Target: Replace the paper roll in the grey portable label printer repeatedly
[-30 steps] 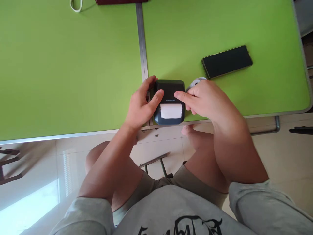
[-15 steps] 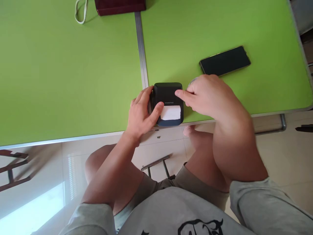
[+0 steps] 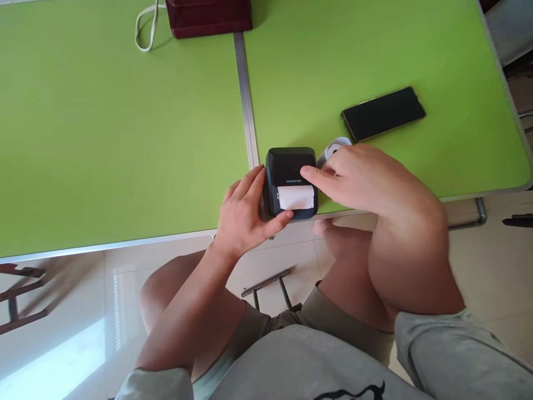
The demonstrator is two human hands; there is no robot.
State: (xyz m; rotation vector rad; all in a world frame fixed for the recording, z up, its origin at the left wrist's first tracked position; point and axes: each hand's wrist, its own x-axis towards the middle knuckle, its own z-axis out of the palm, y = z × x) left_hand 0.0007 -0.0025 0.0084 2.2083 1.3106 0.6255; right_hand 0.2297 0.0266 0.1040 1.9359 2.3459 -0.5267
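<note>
A small black printer lies at the table's near edge, with a white paper strip showing in its front slot. My left hand holds it, the fingers along its left side and the thumb at its near left corner. The thumb of my right hand rests on the right part of the lid. Its other fingers are curled at the printer's right side and mostly hidden. Just beyond them a white paper roll lies on the table, partly covered by that hand.
A dark phone lies on the green table at the right, beyond my right hand. At the back stands a dark red box beside a white cord loop. A metal strip crosses the table.
My left thumb has slid from the paper strip's left edge down to the printer's near edge. More of the paper roll shows beside my right hand. The whole view has shifted slightly.
</note>
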